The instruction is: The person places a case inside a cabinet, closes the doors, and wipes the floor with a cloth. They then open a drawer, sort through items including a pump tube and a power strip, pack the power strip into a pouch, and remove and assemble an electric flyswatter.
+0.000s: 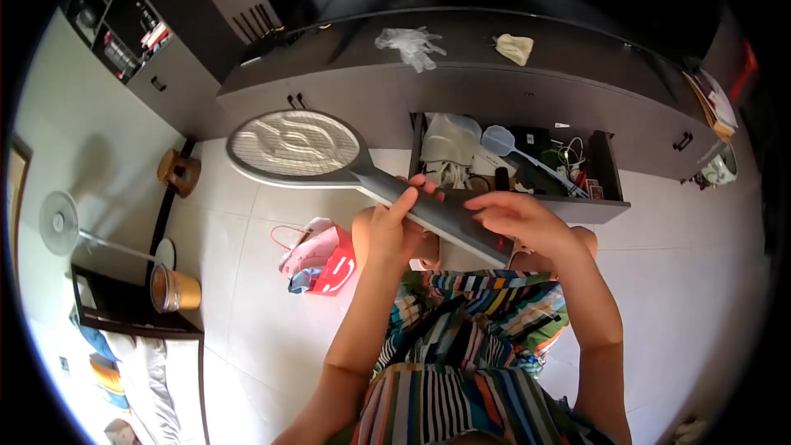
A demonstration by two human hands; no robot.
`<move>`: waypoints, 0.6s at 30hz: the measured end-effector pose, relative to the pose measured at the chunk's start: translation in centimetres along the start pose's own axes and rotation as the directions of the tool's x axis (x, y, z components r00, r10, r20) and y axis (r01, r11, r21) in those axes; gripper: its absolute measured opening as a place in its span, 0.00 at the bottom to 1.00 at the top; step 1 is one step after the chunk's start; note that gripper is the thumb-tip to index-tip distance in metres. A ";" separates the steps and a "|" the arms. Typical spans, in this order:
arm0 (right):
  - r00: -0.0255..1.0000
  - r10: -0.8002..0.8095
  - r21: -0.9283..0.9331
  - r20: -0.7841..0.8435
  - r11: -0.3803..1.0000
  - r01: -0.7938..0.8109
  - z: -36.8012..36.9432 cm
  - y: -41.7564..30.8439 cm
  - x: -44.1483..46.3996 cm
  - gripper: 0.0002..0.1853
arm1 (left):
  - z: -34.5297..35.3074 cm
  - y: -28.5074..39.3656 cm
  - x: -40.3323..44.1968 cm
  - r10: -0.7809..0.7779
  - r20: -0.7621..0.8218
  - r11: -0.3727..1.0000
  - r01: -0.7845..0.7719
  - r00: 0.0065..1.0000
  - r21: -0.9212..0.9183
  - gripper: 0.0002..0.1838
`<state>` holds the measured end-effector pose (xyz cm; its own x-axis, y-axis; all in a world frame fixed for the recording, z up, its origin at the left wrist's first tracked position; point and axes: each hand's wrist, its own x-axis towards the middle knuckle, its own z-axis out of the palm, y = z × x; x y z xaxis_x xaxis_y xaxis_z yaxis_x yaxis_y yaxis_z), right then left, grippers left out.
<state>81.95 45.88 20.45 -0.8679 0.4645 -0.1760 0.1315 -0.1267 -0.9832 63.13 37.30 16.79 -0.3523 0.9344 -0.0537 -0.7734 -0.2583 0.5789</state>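
Note:
A grey racket-shaped swatter [297, 148] with a wire-mesh oval head is held across my lap, its head pointing to the upper left. My left hand [402, 221] is wrapped round the upper part of its handle. Over the lower handle is my right hand [519, 216], its fingers apart and extended toward the handle; whether they touch it is unclear. Beyond the handle, an open drawer [614, 203] holds a white plastic container [451, 139], a light blue fly swatter [498, 141], cables [570, 152] and other small items.
A red bag [334, 268] stands on the tiled floor to the left. Plastic gloves [412, 48] and a cream cloth item [515, 49] lie on the long cabinet [329, 62]. At the far left are a white fan [59, 223] and a yellow bin [188, 291].

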 end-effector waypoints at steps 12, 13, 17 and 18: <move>0.850 -0.457 -0.298 -0.261 0.876 0.380 3.4 1.8 0.2 0.31 | -0.4 2.7 1.6 0.192 -0.018 0.953 -0.191 0.981 -0.234 0.19; 0.857 -0.445 -0.226 -0.261 0.891 0.394 3.6 1.6 0.2 0.31 | -0.6 2.9 1.9 0.207 -0.015 0.949 -0.204 0.978 -0.239 0.17; 0.905 -0.351 -0.089 -0.240 0.936 0.340 3.8 1.4 0.2 0.29 | -1.5 3.5 2.4 0.204 0.010 0.925 -0.189 0.979 -0.331 0.13; 0.902 -0.360 -0.085 -0.237 0.933 0.350 3.8 1.5 0.2 0.27 | -1.7 3.5 2.5 0.192 -0.010 0.925 -0.184 0.981 -0.331 0.12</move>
<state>80.12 42.42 19.08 -0.7168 0.6727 0.1834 -0.1401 0.1188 -0.9830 58.66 38.35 17.32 -0.4994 0.8649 0.0508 -0.8253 -0.4927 0.2759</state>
